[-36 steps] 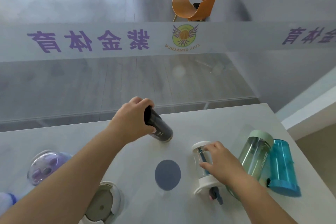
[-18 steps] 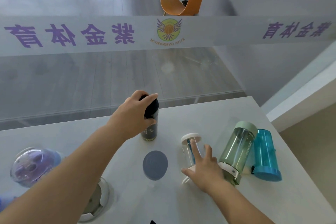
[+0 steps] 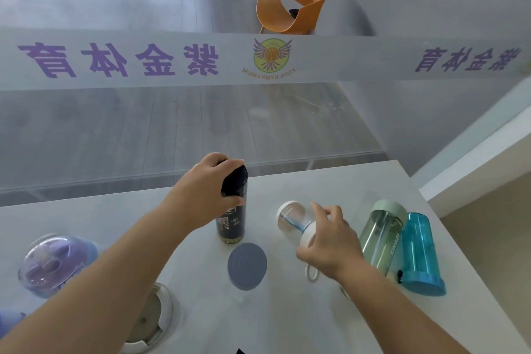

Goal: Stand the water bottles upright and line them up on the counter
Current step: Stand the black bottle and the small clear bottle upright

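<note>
A purple bottle point(image 3: 54, 264) lies well left of the left hand point(image 3: 201, 195), whose fingers point(image 3: 227, 162) wrap the top of the upright black bottle point(image 3: 232, 224). A grey disc point(image 3: 247, 266) lies just below it. The right hand point(image 3: 330, 244) has its fingers point(image 3: 319, 210) gripping the tilted clear bottle point(image 3: 290, 217). To their right a green bottle point(image 3: 382, 238) and a blue bottle point(image 3: 419, 253) lie on the counter point(image 3: 330, 181).

Black bottle point(image 3: 233, 224) upright, clear bottle point(image 3: 290, 217) tilted

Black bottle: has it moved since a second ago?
Yes. The black bottle swung from tilted to upright, its base now just behind the grey disc, left hand gripping its top.
</note>
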Available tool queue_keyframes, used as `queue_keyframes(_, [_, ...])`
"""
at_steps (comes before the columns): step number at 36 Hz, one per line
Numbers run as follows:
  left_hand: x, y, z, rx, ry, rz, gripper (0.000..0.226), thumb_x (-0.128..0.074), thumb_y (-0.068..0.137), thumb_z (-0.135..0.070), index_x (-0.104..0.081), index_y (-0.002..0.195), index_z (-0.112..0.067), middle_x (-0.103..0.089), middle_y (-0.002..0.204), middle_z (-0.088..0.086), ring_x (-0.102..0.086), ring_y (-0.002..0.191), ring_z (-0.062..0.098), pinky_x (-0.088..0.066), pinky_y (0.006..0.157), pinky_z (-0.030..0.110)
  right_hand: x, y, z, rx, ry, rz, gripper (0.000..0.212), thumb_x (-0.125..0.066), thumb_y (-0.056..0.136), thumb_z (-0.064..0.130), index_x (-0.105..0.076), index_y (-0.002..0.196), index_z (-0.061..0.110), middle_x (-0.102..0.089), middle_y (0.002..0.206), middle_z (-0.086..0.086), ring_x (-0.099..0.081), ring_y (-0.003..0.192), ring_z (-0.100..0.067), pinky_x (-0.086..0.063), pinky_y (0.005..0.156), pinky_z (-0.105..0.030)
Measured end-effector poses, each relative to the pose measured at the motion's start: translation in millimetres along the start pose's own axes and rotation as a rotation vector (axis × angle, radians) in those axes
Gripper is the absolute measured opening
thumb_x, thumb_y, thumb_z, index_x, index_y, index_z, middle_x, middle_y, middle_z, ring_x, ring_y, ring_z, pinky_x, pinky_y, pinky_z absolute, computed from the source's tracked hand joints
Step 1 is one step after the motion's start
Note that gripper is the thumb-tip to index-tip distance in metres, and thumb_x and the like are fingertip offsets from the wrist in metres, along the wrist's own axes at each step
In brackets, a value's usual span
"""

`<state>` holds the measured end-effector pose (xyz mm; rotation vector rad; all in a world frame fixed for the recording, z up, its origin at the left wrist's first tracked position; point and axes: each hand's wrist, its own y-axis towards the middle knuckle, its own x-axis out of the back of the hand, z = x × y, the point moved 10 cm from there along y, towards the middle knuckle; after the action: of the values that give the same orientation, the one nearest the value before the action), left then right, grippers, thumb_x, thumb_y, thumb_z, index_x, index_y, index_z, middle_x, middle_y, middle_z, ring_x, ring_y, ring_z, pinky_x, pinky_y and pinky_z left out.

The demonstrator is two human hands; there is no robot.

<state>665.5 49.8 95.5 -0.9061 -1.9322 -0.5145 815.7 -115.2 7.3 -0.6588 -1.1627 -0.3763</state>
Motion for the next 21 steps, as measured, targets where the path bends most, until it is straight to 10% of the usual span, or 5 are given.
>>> queue_keyframes(13, [5,-6,7,-0.009,-0.053,0.014,0.062,-0.077,0.072,-0.025,-0.047,0.126,-0.028,-0.047,0.126,-0.006,-0.049,0.107,0.020,-0.049,0.091,0.034,12,34,74,0.314,-0.578,0.333,0.033,-0.074,0.068,0.023,-0.062,0.098,0.013,-0.057,0.089,-0.004,-0.052,0.076,-0.024,-0.033,0.053,-0.025])
queue_keyframes(21, [5,-6,9,-0.049,-0.049,0.055,0.063,-0.078,0.070,-0.022,-0.048,0.125,-0.030,-0.047,0.126,-0.008,-0.045,0.111,0.022,-0.047,0.094,0.038,-15,37,92,0.456,-0.723,0.345,0.022,-0.072,0.073,0.018,-0.059,0.090,0.013,-0.054,0.087,-0.008,-0.048,0.077,-0.028,-0.034,0.066,-0.031])
